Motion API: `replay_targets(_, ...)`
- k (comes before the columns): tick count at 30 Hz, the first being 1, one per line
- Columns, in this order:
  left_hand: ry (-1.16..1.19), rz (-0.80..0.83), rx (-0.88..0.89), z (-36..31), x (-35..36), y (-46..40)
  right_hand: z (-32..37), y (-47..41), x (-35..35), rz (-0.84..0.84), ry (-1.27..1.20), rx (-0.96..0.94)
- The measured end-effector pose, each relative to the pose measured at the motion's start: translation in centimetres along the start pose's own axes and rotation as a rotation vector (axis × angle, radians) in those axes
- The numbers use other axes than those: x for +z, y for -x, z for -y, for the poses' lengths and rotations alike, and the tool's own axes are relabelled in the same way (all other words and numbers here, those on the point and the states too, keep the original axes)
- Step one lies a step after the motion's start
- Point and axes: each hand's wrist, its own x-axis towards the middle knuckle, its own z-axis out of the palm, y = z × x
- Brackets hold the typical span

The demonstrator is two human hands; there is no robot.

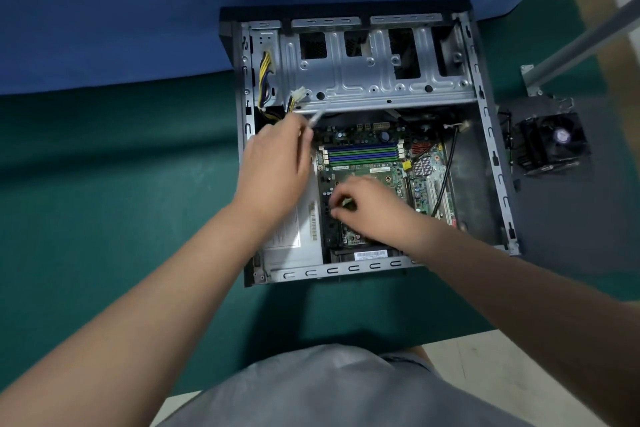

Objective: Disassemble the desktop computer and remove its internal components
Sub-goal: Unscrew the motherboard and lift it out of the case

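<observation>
An open desktop case (491,149) lies flat on the green table, its green motherboard (377,170) exposed with blue and green memory slots (362,154). My left hand (277,166) hovers over the power supply (294,236) and pinches a blurred pale cable end (317,116) near the yellow-and-black wire bundle (265,78). My right hand (367,208) rests over the processor socket area, fingers curled and pinching something small there; what it holds is hidden. A silver drive cage (374,80) spans the case's far half.
A black heatsink with fan (550,142) sits on a dark mat right of the case. A grey metal pole (581,42) slants at the upper right. A blue cloth (104,10) covers the table's far side. A black cable (446,166) crosses the board's right side.
</observation>
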Motion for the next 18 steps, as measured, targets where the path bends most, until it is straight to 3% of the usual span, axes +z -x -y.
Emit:
replay_targets(3, -0.284, 0.06, 0.085, 0.7, 1.3, 0.0, -0.3, -1.6, 1.4, 0.202, 0.349, -0.174)
replay_targets(8, -0.379, 0.051, 0.08, 0.9, 1.9, 0.0, -0.6, -3.5, 3.0, 0.382, 0.55, -0.208)
replay_targets(18, -0.415, 0.076, 0.078, 1.0, 2.1, -0.1, -1.3, -4.6, 5.2, 0.328, 0.598, -0.238)
